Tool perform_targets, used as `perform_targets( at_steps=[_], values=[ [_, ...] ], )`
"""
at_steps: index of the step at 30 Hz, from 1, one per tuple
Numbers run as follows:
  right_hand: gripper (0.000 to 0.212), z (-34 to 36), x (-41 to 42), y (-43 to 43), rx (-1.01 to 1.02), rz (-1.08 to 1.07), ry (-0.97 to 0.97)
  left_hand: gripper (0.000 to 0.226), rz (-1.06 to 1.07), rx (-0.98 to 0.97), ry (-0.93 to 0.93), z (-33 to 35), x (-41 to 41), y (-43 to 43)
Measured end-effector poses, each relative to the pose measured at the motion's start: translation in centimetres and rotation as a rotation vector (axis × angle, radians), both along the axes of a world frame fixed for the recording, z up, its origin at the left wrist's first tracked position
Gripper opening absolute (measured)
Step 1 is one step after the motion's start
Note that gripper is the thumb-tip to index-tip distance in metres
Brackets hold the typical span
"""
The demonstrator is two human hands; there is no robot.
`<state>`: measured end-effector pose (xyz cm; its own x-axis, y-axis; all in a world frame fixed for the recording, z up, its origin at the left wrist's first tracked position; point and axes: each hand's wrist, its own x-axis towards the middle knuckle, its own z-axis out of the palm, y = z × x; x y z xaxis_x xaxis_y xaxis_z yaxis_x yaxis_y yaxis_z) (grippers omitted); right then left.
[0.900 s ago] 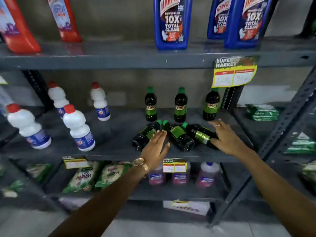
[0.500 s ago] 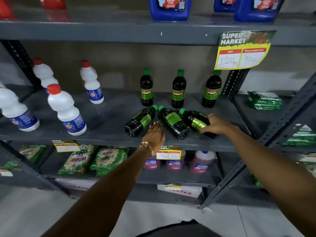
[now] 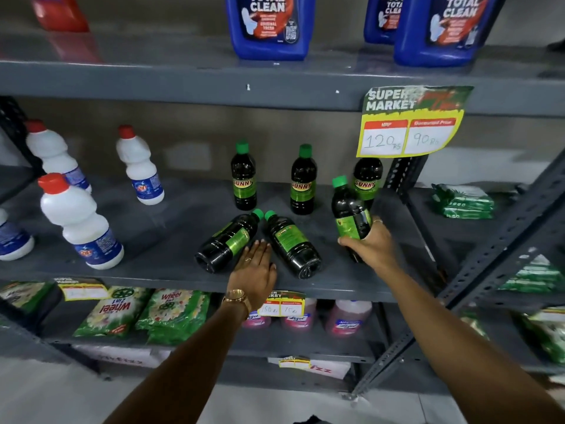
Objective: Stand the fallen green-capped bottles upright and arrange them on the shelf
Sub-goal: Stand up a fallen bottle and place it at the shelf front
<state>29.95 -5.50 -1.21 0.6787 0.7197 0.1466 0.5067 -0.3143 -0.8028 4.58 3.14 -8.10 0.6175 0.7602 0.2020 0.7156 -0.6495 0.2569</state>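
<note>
— Where are your hands?
— My right hand (image 3: 368, 244) grips one green-capped bottle (image 3: 350, 214) near upright, at three o'clock on the shelf (image 3: 153, 240). My left hand (image 3: 255, 267) lies open and flat between two fallen bottles (image 3: 227, 241).
— And at twelve?
— Three standing bottles (image 3: 243, 175).

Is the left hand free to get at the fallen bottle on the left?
Probably yes. The left hand lies open on the shelf right beside the left fallen bottle, with nothing between them.
</note>
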Motion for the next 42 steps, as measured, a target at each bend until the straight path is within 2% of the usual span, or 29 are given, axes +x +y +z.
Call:
perform_targets(
  at_steps=[3, 10, 14, 16, 18, 23, 29, 32, 35, 37, 39, 42],
  values=[
    [0.068, -1.1, 0.4, 1.0, 0.194, -0.132, 0.138, 0.057, 0.002, 0.003, 0.004, -0.3, 0.3, 0.1],
    [0.090, -2.6, 2.1, 2.2, 0.339, -0.212, 0.261, 0.058, 0.012, 0.014, 0.021, -0.3, 0.5, 0.3],
    [0.068, -4.1, 2.4, 1.2, 0.381, -0.108, 0.245, 0.059, 0.015, 0.068, 0.040, 0.1, 0.4, 0.3],
    [0.064, -4.6, 2.7, 0.6, 0.376, -0.098, 0.189, 0.058, 0.022, 0.086, 0.052, 0.0, 0.4, 0.4],
    [0.067, -4.6, 2.6, 0.3, 0.358, -0.108, 0.117, 0.059, 0.029, 0.084, 0.054, 0.0, 0.4, 0.4],
    [0.081, -3.7, 1.7, 1.3, 0.339, -0.288, 0.117, 0.063, 0.034, 0.048, 0.083, -0.1, 0.5, 0.5],
    [0.077, -4.6, 1.6, 0.6, 0.365, -0.155, 0.166, 0.062, 0.036, 0.040, 0.080, -0.2, 0.5, 0.6],
    [0.081, -4.4, 1.4, 1.0, 0.368, -0.267, 0.145, 0.063, 0.033, 0.030, 0.081, 0.0, 0.8, 0.6],
    [0.090, -4.0, 0.5, 1.7, 0.264, -0.385, 0.098, 0.060, 0.024, 0.004, 0.083, -0.1, 0.7, 0.4],
    [0.093, -4.0, 0.4, 1.9, 0.290, -0.319, 0.137, 0.057, 0.014, -0.012, 0.086, -0.1, 0.7, 0.4],
    [0.087, -4.2, 0.6, 1.6, 0.358, -0.251, 0.221, 0.056, 0.005, -0.017, 0.101, 0.0, 0.7, 0.5],
    [0.083, -4.2, 1.1, 1.2, 0.355, -0.273, 0.177, 0.056, 0.000, -0.018, 0.123, 0.1, 0.7, 0.6]
  ],
)
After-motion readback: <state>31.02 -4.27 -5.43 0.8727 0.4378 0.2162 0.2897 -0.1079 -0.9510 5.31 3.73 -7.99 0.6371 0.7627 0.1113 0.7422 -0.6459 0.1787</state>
